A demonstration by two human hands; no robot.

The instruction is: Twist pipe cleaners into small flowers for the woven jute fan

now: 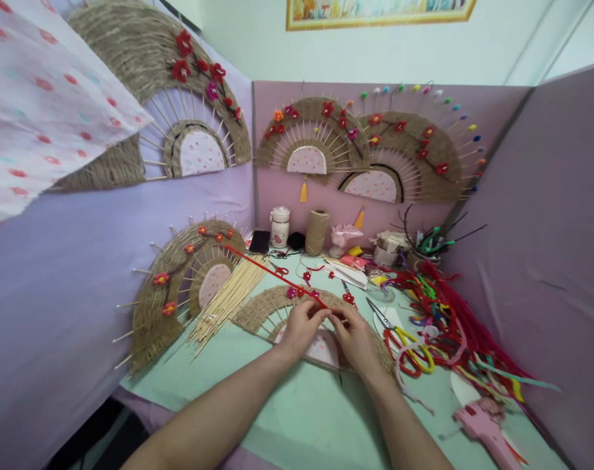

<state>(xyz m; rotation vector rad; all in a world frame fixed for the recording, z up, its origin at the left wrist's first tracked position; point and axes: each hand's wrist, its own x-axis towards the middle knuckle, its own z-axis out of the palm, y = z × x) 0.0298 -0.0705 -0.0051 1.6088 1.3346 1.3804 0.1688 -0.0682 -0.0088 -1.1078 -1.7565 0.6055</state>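
A long red pipe cleaner [272, 271] runs up and to the left from my fingers. My left hand [304, 326] pinches it close to its lower end. Fingertip to fingertip with the left, my right hand [353, 333] is also closed on that end. Beneath both hands lies a twine-wrapped fan [258, 305] with thin sticks and a dotted half-round centre, partly covered by my hands. Small red and purple flowers [291, 293] sit along the fan's upper part. Another red flower [348, 298] is just beyond my right hand.
Scissors with red and yellow handles [409, 349] lie right of the fan, before a heap of coloured pipe cleaners [448, 313]. A pink glue gun [483, 427] rests at the front right. Left are thin wooden sticks [233, 297]; behind stand a twine spool [317, 232] and white jar [280, 228].
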